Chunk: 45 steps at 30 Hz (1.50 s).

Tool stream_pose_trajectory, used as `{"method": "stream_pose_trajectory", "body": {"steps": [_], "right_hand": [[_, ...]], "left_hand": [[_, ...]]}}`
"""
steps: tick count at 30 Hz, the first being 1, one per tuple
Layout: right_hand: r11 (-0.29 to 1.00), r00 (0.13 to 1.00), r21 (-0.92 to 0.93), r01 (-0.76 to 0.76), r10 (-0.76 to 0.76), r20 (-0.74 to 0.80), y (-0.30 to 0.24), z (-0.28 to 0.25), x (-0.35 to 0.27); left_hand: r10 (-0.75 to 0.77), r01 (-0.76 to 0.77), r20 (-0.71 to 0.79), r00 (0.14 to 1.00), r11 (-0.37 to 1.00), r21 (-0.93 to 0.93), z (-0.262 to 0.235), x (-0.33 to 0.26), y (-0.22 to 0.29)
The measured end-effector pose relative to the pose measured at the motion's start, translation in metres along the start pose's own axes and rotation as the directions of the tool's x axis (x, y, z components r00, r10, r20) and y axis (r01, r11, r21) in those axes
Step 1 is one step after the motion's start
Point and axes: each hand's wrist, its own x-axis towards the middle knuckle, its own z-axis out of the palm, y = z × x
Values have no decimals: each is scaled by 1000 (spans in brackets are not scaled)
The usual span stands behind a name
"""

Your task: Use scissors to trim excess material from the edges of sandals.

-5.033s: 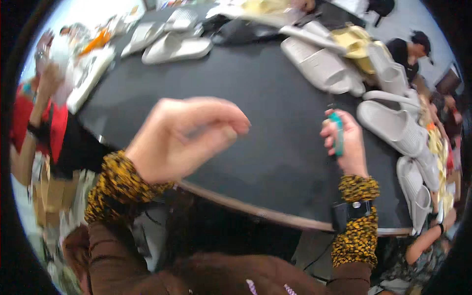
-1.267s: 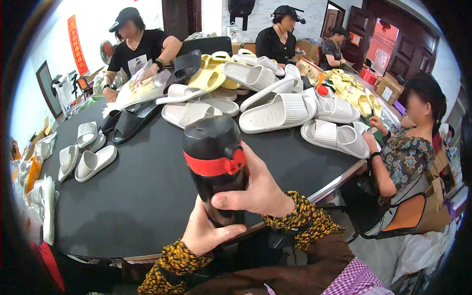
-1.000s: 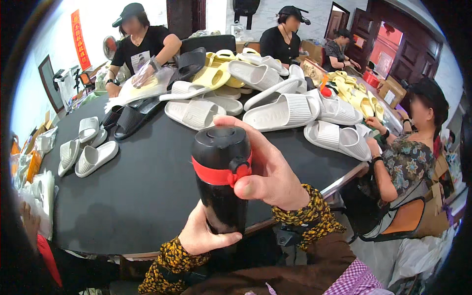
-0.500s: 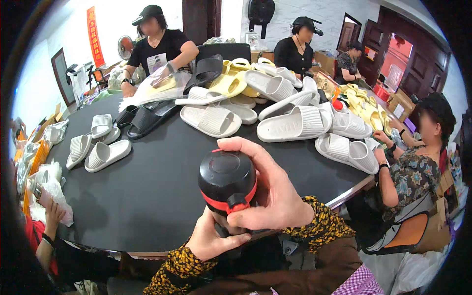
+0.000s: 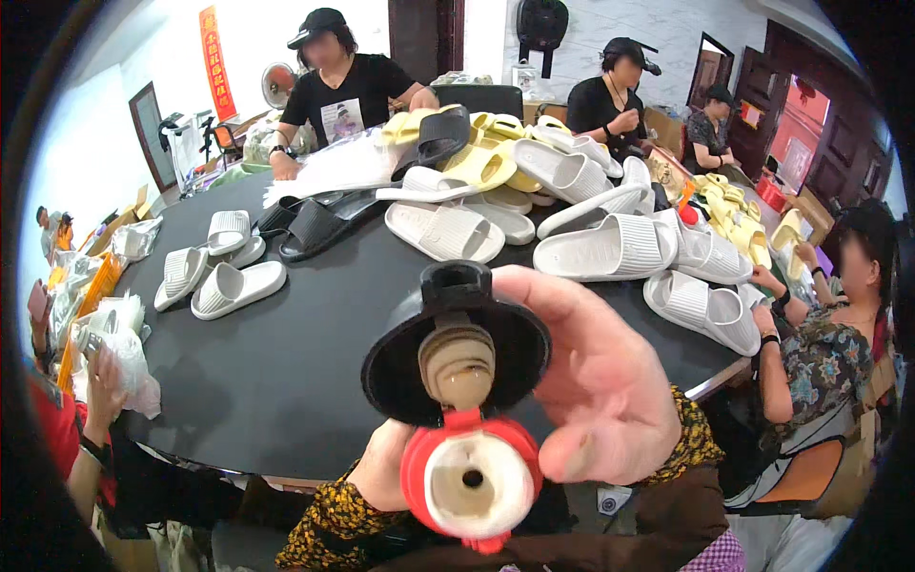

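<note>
A black drink bottle with a red collar (image 5: 472, 481) is tipped toward me, very close to the camera. Its black flip lid (image 5: 456, 343) stands open above a white spout. My right hand (image 5: 600, 391) wraps the bottle's right side, with a finger curled over the top of the lid. My left hand (image 5: 381, 469) grips the bottle from below at the left and is mostly hidden behind it. Both sleeves have a yellow and black pattern.
A round black table (image 5: 286, 381) lies ahead with several white slippers (image 5: 610, 250), yellow slippers (image 5: 477, 167) and black slippers (image 5: 315, 224). People sit around its far and right rim. A person's hand at the left holds a plastic bag (image 5: 129, 367).
The bottle has risen and tipped toward the camera. Its lid, closed before, is now flipped open. My head has lifted, so the table shows farther away.
</note>
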Motion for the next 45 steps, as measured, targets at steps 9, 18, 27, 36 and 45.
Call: {"method": "stream_pose_trajectory", "body": {"steps": [9, 18, 27, 36, 45], "right_hand": [[977, 973, 104, -189, 200, -113, -22, 20, 19], [987, 988, 92, -129, 136, -73, -19, 10, 30], [999, 1000, 42, -10, 10, -2, -23, 8, 44], [996, 994, -11, 90, -89, 56, -27, 13, 53], [971, 979, -147, 188, -172, 112, -45, 11, 74]], "left_hand": [[64, -68, 39, 997, 992, 111, -9, 1, -1], [186, -203, 89, 979, 946, 253, -28, 8, 14], [345, -392, 186, 920, 826, 405, -43, 26, 46], [467, -554, 299, 832, 667, 499, -49, 31, 70], [489, -547, 265, 831, 628, 554, -45, 29, 97]]}}
